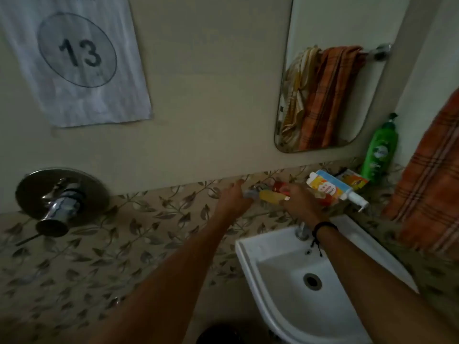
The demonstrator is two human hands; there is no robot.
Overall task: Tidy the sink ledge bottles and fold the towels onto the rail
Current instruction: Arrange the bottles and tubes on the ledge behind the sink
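Head view: yellow bottle (269, 195) lying mid-way along ledge (198, 185) above sink (244, 254), gripped at cap end by left hand (232, 199), at body by right hand (299, 202), seemingly for standing upright. Orange towel (427, 184) at right, unfolded.

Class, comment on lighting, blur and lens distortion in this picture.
Head view: dim, flat light; left hand, right hand and the yellow bottle between them are motion-blurred, hiding the grip; wide-angle lens bows the mirror edge; green bottle is sharper.
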